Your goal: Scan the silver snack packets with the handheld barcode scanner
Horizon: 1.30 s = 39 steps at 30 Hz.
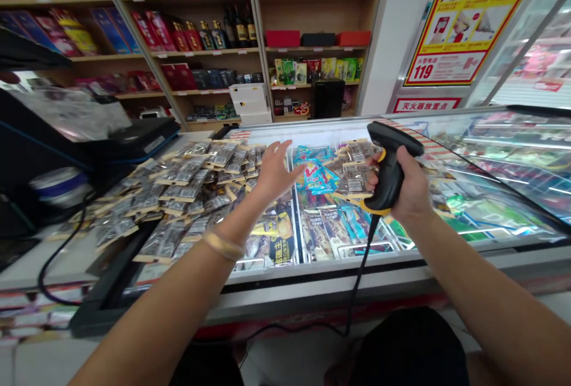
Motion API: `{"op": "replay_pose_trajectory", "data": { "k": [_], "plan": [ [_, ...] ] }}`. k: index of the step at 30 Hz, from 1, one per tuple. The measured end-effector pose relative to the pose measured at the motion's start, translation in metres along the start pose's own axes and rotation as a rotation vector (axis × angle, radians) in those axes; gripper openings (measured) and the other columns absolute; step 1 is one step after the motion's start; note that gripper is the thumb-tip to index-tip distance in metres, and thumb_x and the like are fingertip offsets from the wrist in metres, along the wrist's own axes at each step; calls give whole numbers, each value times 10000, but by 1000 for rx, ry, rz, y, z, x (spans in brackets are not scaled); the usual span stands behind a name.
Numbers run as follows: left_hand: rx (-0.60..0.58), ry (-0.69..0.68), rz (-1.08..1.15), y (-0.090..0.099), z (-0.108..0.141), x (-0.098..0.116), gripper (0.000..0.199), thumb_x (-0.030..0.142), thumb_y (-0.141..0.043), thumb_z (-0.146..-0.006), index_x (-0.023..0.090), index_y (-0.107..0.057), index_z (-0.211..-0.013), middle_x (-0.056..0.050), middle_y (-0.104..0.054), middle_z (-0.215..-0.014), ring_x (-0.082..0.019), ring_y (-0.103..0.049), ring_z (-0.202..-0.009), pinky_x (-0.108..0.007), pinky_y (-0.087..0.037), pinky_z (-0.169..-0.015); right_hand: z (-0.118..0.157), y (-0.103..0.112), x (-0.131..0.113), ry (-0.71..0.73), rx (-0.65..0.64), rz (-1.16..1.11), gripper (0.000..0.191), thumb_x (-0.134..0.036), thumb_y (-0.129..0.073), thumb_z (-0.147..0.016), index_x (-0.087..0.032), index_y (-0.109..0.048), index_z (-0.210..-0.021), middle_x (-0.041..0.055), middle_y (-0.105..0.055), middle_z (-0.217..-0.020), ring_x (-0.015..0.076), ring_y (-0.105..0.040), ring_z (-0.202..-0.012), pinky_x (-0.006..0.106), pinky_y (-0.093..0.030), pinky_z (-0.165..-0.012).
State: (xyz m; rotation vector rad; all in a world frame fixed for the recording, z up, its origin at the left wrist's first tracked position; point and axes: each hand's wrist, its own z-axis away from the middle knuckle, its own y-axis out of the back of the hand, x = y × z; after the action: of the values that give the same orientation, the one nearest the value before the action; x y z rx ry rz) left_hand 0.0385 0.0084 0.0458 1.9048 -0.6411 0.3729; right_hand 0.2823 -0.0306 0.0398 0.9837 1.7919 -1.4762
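Observation:
A black barcode scanner [387, 176] with yellow trim is gripped by its handle in my right hand [413, 187], its head tilted up over the freezer. From the handle's base a black cable [363, 261] hangs down. My left hand [277, 169], fingers spread and holding nothing, hovers over the glass near its metal divider. Left of it lies a large heap of small clear packets [191, 181] with tan edges. More such packets [355, 175] rest between my hands, beside bright blue packets [314, 172].
Below me stretches a glass-topped chest freezer [339, 276] with wrapped goods inside. Shelves [191, 53] of boxes and bottles stand behind it. Dark checkout equipment [134, 142] sits at the left, with a white-and-blue roll [60, 187] nearby. A second cable [42, 276] loops over the counter.

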Motion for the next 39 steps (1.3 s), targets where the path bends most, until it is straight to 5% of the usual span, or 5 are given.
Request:
{"op": "replay_pose_trajectory", "data": {
  "k": [8, 16, 27, 35, 39],
  "plan": [
    [245, 223, -391, 82, 3, -69, 507, 418, -570, -850, 192, -584, -1303, -189, -504, -1438, -380, -372, -1397, -549, -248, -1162, -8, -99, 56, -207, -243, 38, 444, -627, -668, -746, -190, -613, -804, -8, -605, -670, 82, -495, -434, 222, -414, -404],
    [40, 545, -571, 112, 23, -94, 596, 500, -492, -875, 175, -525, -1373, -237, -527, -1413, -452, -496, -1285, -638, -387, -1035, -1, -95, 89, -328, -270, -4, 473, -638, -729, -680, -186, -621, -767, 2, -623, -666, 86, -492, -429, 223, -414, -398],
    [374, 256, -135, 94, 29, -79, 845, 367, -853, -614, 183, -481, -1351, -130, -620, -1214, -322, -608, -1134, -461, -477, -1009, 3, -91, 78, -332, -260, -1, 496, -644, -757, -646, -181, -640, -780, 1, -621, -684, 77, -502, -451, 210, -436, -425],
    [214, 437, 669, 62, 29, -69, 603, 437, -852, -630, 215, -494, -1061, 6, -665, -782, -150, -651, -644, -256, -517, -557, 5, -90, 76, -331, -282, 24, 498, -635, -760, -650, -176, -634, -797, 4, -627, -714, 75, -499, -451, 215, -417, -425],
    [127, 515, 920, 56, 32, -59, 520, 518, -824, -655, 194, -552, -958, 34, -632, -636, -142, -637, -563, -249, -509, -523, 6, -89, 75, -355, -308, 42, 492, -631, -742, -677, -182, -631, -844, 9, -638, -718, 87, -500, -448, 228, -396, -414]
  ]
}}
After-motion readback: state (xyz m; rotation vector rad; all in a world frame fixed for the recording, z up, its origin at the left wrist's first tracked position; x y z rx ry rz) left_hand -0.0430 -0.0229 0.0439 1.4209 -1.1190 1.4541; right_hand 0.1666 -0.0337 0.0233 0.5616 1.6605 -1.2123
